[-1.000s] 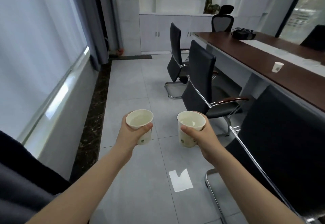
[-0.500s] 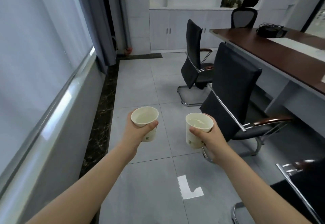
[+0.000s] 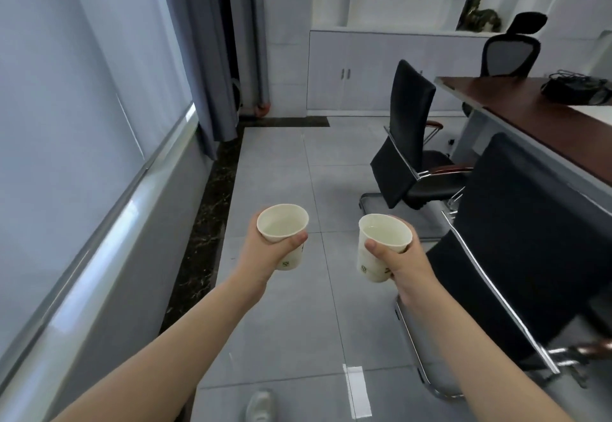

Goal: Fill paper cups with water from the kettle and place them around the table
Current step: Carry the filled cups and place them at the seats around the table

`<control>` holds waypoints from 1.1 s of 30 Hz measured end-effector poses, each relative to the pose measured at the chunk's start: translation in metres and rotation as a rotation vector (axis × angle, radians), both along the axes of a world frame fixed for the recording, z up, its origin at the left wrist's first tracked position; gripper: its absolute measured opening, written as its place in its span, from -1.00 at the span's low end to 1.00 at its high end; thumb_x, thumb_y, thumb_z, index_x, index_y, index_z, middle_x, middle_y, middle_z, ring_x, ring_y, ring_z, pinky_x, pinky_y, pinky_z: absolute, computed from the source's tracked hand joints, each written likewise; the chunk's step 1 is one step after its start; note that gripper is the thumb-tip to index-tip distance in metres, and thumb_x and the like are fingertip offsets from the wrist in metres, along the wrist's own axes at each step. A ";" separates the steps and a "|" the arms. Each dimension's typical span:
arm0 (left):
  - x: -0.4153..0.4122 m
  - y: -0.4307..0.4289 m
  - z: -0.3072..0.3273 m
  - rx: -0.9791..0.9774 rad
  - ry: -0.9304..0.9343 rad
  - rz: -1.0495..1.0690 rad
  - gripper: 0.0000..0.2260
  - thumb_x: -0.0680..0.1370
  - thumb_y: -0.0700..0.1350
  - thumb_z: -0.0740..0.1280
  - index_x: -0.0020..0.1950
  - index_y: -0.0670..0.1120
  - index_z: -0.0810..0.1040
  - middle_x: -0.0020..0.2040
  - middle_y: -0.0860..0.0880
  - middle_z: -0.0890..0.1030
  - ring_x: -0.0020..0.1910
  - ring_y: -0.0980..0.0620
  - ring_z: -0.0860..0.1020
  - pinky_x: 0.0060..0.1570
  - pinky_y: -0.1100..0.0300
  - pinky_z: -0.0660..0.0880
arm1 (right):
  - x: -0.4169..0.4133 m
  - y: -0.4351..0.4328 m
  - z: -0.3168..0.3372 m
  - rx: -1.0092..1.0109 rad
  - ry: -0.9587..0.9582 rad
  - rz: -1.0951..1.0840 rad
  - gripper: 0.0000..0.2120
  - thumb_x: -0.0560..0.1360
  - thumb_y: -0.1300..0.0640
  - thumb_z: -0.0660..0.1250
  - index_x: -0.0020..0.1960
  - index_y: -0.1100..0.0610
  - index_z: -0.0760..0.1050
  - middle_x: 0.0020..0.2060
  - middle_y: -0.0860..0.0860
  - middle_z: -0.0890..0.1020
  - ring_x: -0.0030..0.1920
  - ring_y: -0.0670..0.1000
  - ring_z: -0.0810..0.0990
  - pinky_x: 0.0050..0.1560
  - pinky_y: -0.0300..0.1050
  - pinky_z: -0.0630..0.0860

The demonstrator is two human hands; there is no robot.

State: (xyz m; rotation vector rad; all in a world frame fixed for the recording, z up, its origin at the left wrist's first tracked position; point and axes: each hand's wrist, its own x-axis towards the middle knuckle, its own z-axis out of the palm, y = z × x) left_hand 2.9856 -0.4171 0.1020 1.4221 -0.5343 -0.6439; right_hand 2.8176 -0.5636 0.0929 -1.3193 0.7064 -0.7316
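Note:
I carry two white paper cups with water in them, held out in front of me over the grey tiled floor. My left hand (image 3: 265, 256) grips the left cup (image 3: 283, 228), thumb across its front. My right hand (image 3: 402, 264) grips the right cup (image 3: 384, 239), which leans a little to the right. The long dark wooden table (image 3: 516, 117) runs along the right side, its near corner beyond the cups. No kettle is in view.
Two black chairs (image 3: 409, 130) (image 3: 526, 239) stand between me and the table, the nearer one right beside my right arm. A mesh office chair (image 3: 510, 49) sits at the table's far end. A dark bundle (image 3: 576, 90) lies on the table. Window wall and curtain run along the left; white cabinets stand ahead.
I have walked forward along the aisle; the chairs and table corner have come closer and slid right. Both cups stay held in the same grip.

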 end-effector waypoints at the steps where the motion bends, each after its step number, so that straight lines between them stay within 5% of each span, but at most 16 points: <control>1: 0.024 -0.017 -0.005 -0.002 0.010 -0.007 -0.32 0.07 0.14 0.54 0.11 0.19 0.34 0.12 0.00 0.51 0.16 -0.07 0.51 0.16 -0.19 0.49 | 0.023 -0.016 -0.004 0.002 0.008 0.004 -0.20 -0.04 -0.11 0.55 0.18 -0.06 0.42 0.03 -0.04 0.59 0.04 -0.01 0.56 -0.01 -0.03 0.50; 4: 0.080 -0.055 -0.011 0.011 0.020 -0.021 -0.33 0.08 0.13 0.55 0.12 0.18 0.36 0.11 0.01 0.53 0.15 -0.07 0.53 0.15 -0.22 0.50 | 0.075 -0.051 -0.007 0.021 0.014 -0.005 -0.09 -0.03 -0.10 0.56 0.29 0.03 0.39 0.08 0.00 0.59 0.07 0.01 0.56 -0.01 -0.01 0.51; 10: 0.197 -0.142 -0.003 0.034 -0.001 -0.075 -0.33 0.09 0.13 0.56 0.13 0.17 0.37 0.11 -0.03 0.55 0.14 -0.10 0.55 0.12 -0.16 0.51 | 0.182 -0.132 -0.008 0.069 0.003 -0.068 -0.36 0.09 0.07 0.56 0.13 -0.10 0.43 0.01 -0.07 0.60 0.04 -0.03 0.56 -0.05 -0.09 0.49; 16: 0.289 -0.233 0.015 0.018 -0.034 -0.121 -0.38 0.16 0.08 0.56 0.14 0.11 0.39 0.06 -0.05 0.58 0.04 -0.08 0.59 -0.04 -0.09 0.55 | 0.274 -0.212 -0.001 0.059 0.002 -0.110 -0.32 0.08 0.02 0.56 0.15 -0.12 0.42 0.06 -0.07 0.59 0.08 -0.02 0.56 -0.02 -0.03 0.50; 22: 0.361 -0.336 0.010 -0.016 -0.042 -0.147 -0.58 0.38 -0.22 0.51 0.03 0.12 0.37 -0.09 0.05 0.56 -0.32 0.27 0.58 -0.17 0.07 0.50 | 0.356 -0.314 -0.014 0.052 -0.005 -0.130 -0.39 0.20 0.17 0.60 0.14 -0.12 0.41 0.07 -0.05 0.58 0.12 0.03 0.55 0.00 -0.03 0.52; 25: 0.400 -0.400 0.003 0.001 -0.047 -0.140 -0.60 0.43 -0.25 0.46 0.02 0.15 0.36 -0.07 0.07 0.54 -0.21 0.21 0.57 -0.09 0.05 0.51 | 0.397 -0.376 -0.024 0.033 0.003 -0.124 -0.44 0.28 0.24 0.57 0.13 -0.10 0.41 0.06 -0.04 0.58 0.12 0.03 0.54 0.00 -0.08 0.50; 29: 0.453 -0.490 0.002 0.025 -0.033 -0.152 -0.56 0.42 -0.19 0.48 0.06 0.18 0.32 0.03 0.09 0.50 -0.03 0.15 0.51 -0.03 0.09 0.52 | 0.445 -0.461 -0.022 0.013 0.072 -0.121 -0.29 0.06 -0.02 0.59 0.16 -0.10 0.42 0.10 -0.01 0.58 0.15 0.05 0.54 0.11 0.03 0.54; 33: 0.504 -0.573 0.007 -0.002 0.005 -0.160 -0.51 0.37 -0.14 0.53 0.09 0.19 0.33 0.10 0.02 0.53 0.10 -0.02 0.54 0.07 -0.07 0.53 | 0.490 -0.542 -0.009 -0.014 0.083 -0.117 -0.30 0.07 -0.02 0.58 0.16 -0.09 0.43 0.10 -0.01 0.59 0.16 0.07 0.55 0.09 0.00 0.54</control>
